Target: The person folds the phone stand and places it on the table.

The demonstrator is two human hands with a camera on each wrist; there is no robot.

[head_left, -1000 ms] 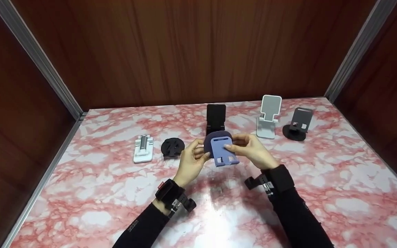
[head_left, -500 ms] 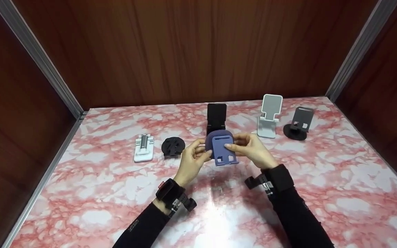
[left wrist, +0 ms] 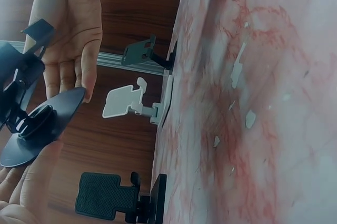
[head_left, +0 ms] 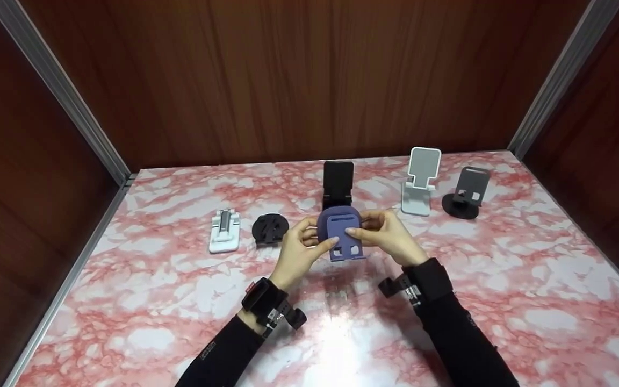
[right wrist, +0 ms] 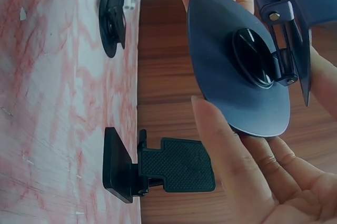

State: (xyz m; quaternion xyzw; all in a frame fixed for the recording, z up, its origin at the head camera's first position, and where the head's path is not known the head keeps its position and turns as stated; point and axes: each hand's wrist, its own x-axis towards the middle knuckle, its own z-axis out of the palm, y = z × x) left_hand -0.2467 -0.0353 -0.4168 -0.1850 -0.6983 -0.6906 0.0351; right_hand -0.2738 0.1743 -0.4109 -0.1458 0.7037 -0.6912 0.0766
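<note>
Above the worktop (head_left: 180, 301), mid-front: my blue stand (head_left: 340, 232) — held clear of the surface.
Left hand (head_left: 300, 248): fingers curled on its left edge.
Right hand (head_left: 390, 236): pinching the right edge.
Axis: plate upright, facing me — between both hands, equally near.

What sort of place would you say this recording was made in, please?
Probably a staged recording booth rather than a home or shop. A pink marbled tabletop is boxed in by plain wood-grain walls with metal corner strips, and several phone stands, such as the white one, are lined up across it.
</note>
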